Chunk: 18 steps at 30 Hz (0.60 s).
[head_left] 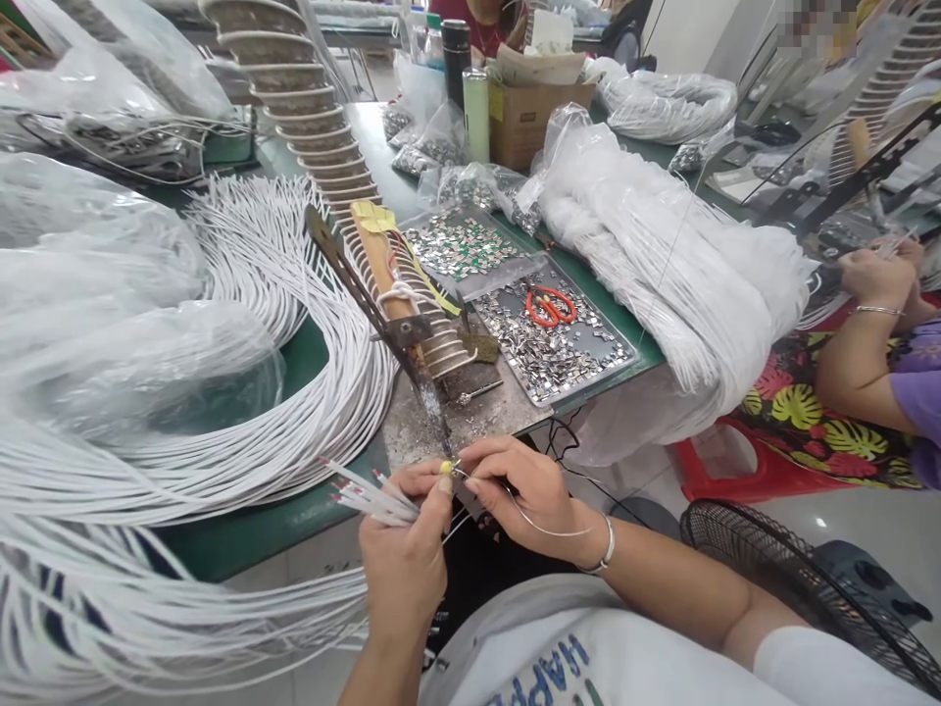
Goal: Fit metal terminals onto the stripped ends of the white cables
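Observation:
My left hand (408, 559) is closed around a bundle of white cables (378, 502) with reddish ends. A small yellow piece (446, 469) shows at its thumb tip; whether it is worn or held I cannot tell. Close beside it, my right hand (529, 495) is pinched on a thin silvery wire (548, 529) that curves back toward the wrist. Both sets of fingertips meet just below the tip of a soldering iron (432, 407), which points down from a wooden-backed mount (393, 275). Any small part between the fingertips is too small to make out.
White cables (330, 412) cover the left of the green table. Beyond the iron lies a tray (548, 397) of small metal pieces with orange-handled scissors (550, 306). A ribbed duct (316, 127) rises behind. Bagged cables (662, 245), a fan (794, 579) and another person's hands (882, 275) are at right.

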Motion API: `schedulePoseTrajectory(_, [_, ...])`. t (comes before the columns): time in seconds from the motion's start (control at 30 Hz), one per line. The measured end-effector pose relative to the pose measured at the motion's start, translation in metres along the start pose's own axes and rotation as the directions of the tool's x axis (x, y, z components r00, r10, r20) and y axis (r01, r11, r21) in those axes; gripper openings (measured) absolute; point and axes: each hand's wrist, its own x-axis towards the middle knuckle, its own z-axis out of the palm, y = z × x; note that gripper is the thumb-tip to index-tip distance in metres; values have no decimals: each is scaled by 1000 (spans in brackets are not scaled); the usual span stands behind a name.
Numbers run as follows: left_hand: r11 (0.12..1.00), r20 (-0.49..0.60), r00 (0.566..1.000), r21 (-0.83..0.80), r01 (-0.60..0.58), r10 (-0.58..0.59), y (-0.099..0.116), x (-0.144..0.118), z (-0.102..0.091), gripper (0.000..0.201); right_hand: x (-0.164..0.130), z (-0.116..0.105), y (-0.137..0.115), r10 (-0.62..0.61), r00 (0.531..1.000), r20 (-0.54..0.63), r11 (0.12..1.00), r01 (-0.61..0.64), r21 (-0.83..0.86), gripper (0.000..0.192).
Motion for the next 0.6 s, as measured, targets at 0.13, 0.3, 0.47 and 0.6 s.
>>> schedulePoseTrajectory(0.13, [996, 57, 996, -62, 70, -67, -3, -2, -6, 20, -1, -3, 7, -54, 998, 32, 999, 54, 3, 4])
schedulePoseTrajectory(0.3, [966, 152, 969, -142, 216, -194, -1, -5, -9, 23, 1, -9, 15, -215, 970, 111, 974, 222, -48, 7])
schedulePoseTrajectory(0.47, [911, 223, 914, -165, 377, -338, 11, -7, -7, 28, 1, -12, 15, -272, 948, 167, 957, 285, -58, 6])
schedulePoseTrajectory(0.6, [891, 205, 900, -172, 420, -384, 16, -8, -5, 30, -2, -11, 15, -290, 941, 175, 950, 305, -64, 7])
